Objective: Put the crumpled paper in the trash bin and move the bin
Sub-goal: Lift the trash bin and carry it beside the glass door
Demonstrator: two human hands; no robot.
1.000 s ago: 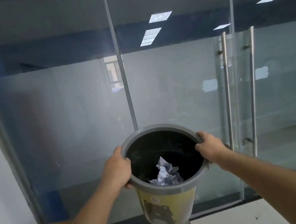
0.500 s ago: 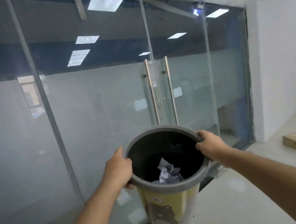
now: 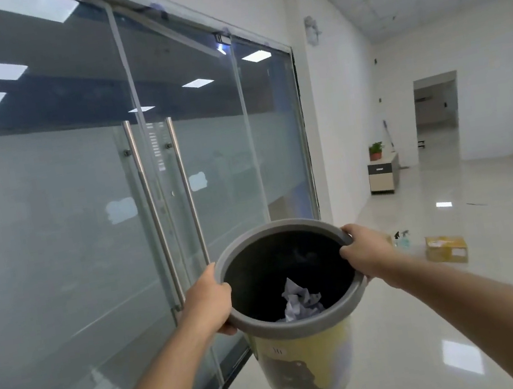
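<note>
I hold the trash bin (image 3: pixel 305 364) in the air in front of me, well above the floor. It has a grey rim, a black inside and a yellow wall with a dark picture. The crumpled paper (image 3: pixel 299 300), white and bluish, lies inside near the front wall. My left hand (image 3: pixel 207 301) grips the rim on the left side. My right hand (image 3: pixel 366 252) grips the rim on the right side, thumb over the edge.
A glass wall with double doors and long steel handles (image 3: pixel 166 208) runs along my left. Glossy white floor stretches ahead to the right. A cardboard box (image 3: pixel 446 249) and spray bottles (image 3: pixel 402 239) sit on the floor. A low cabinet (image 3: pixel 383 174) with a plant stands farther back, near a doorway (image 3: pixel 437 112).
The view has swung to the right along the glass wall, and the hallway, box and cabinet have come into sight. Both hands keep the same grip on the raised bin.
</note>
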